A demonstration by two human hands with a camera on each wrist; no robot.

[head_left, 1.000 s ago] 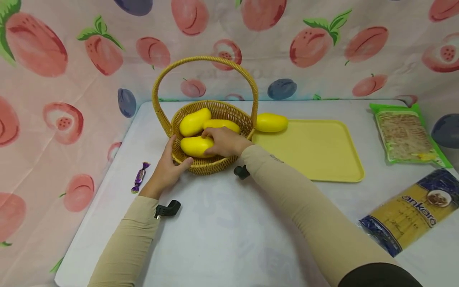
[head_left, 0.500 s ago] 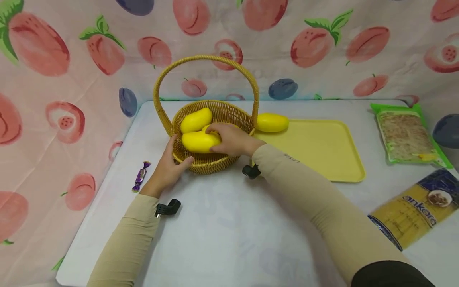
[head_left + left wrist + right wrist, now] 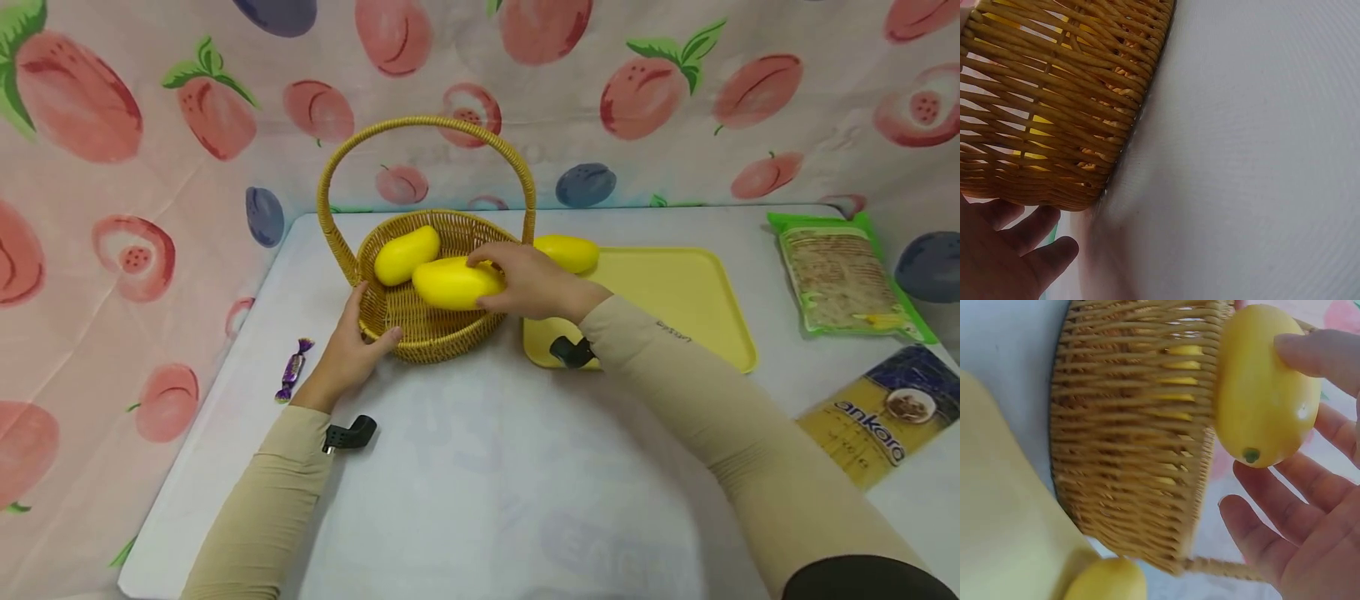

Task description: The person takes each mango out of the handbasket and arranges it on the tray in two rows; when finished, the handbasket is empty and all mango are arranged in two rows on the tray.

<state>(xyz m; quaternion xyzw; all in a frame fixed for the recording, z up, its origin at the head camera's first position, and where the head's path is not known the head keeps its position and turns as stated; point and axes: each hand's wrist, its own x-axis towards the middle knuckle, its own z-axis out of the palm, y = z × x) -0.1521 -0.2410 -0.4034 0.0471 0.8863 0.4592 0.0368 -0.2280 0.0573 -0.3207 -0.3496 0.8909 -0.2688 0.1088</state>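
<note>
A woven wicker basket (image 3: 450, 346) with a tall hoop handle stands near the back left of the table. My right hand (image 3: 536, 283) grips a yellow mango (image 3: 450, 285) between thumb and fingers. In the right wrist view, the mango (image 3: 1260, 394) is beside the basket's rim, its green stem end visible. Another yellow mango (image 3: 406, 255) lies inside the basket at the back left; anything under the held one is hidden. My left hand (image 3: 348, 354) rests spread against the basket's left side. In the left wrist view its fingers (image 3: 1038, 228) touch the wicker wall.
A yellow tray (image 3: 667, 292) lies right of the basket, with a yellow mango (image 3: 567, 252) at its back-left corner. At far right are a green-edged food packet (image 3: 843, 271) and a pasta bag (image 3: 885, 417). A purple wrapped candy (image 3: 294, 371) lies left of the left hand.
My right hand has taken the front mango up and to the right inside the basket, covering where another mango showed. The left hand has stayed at the basket's left side.
</note>
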